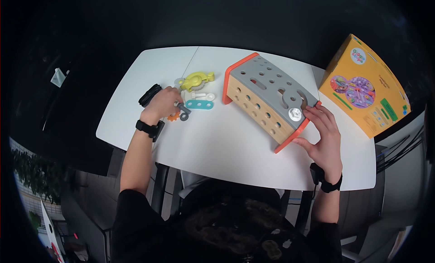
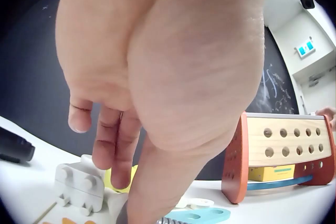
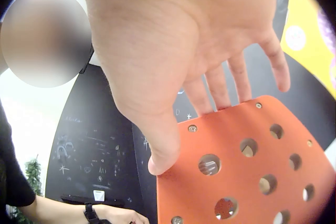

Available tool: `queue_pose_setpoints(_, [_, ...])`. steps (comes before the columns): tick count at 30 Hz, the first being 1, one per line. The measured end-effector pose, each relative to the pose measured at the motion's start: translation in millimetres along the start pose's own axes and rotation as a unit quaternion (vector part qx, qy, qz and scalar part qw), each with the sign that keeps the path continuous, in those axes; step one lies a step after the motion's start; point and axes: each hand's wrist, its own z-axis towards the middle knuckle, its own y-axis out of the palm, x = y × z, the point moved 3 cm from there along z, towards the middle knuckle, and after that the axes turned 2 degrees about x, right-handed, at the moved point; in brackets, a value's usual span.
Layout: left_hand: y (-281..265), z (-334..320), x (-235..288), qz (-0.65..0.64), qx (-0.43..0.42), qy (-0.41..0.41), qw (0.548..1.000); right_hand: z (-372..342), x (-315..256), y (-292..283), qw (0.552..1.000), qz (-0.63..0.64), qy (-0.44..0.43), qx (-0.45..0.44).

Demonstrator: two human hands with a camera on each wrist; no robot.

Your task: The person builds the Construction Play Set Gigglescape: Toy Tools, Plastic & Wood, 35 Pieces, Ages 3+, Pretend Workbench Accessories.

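**Pick cleanly on one side, keep firm on the other**

In the head view, the toy workbench [image 1: 267, 95] stands on the right half of the white table [image 1: 217, 147]. The right hand [image 1: 325, 143] grasps the corner at its right end, fingers beside a white screw head [image 1: 295, 114]. The left hand [image 1: 161, 102] is at a grey bolt [image 1: 183, 108], near an orange gear [image 1: 172, 117] and a teal strip [image 1: 195, 105]. I think it is best to lift only this bolt, without dragging its neighbours.

In the left wrist view, the thumb covers part of the bolt; whether the fingers pinch it, I cannot tell. A hold near the head would probably leave the thread free.

In the right wrist view, the thumb lies at the edge of the orange end panel [image 3: 236, 170], and the fingers pass over its upper edge. Gentle, even pressure should be enough against sliding.
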Motion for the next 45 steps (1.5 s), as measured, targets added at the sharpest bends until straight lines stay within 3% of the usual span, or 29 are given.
queue_pose_setpoints(4, [-9, -4, 10, 0.013, 0.047, 0.082, 0.995, 0, 0, 0, 1.000, 0.007, -0.003, -0.003])
queue_pose_setpoints(6, [-19, -6, 19, -0.049, 0.008, -0.040, 0.998, 0, 0, 0, 1.000, 0.005, -0.001, -0.006])
queue_pose_setpoints(8, [-17, -5, 23, -0.072, 0.005, -0.035, 0.997, 0, 0, 0, 1.000, 0.011, -0.006, -0.005])
queue_pose_setpoints(11, [-23, -10, 51, -0.152, 0.014, 0.007, 0.988, -1, 1, 0, 1.000, 0.011, -0.006, -0.003])
queue_pose_setpoints(13, [-33, -17, 81, -0.231, 0.062, 0.101, 0.966, -1, 1, 0, 1.000, 0.008, -0.005, -0.004])
queue_pose_setpoints(17, [-36, -31, 137, -0.301, 0.124, 0.174, 0.929, -2, 2, 1, 1.000, 0.008, -0.008, -0.007])
queue_pose_setpoints(21, [-28, -38, 173, -0.316, 0.181, 0.228, 0.903, -4, 2, 2, 1.000, 0.005, -0.004, -0.013])
queue_pose_setpoints(26, [-15, -31, 196, -0.319, 0.213, 0.234, 0.893, -5, -1, 1, 1.000, 0.004, 0.000, -0.022])
queue_pose_setpoints(35, [1, -33, 211, -0.273, 0.222, 0.243, 0.904, -5, -4, 2, 1.000, 0.001, -0.001, -0.017])
queue_pose_setpoints(45, [11, -10, 232, -0.227, 0.296, 0.288, 0.882, -6, -10, 13, 0.999, -0.044, -0.003, 0.005])
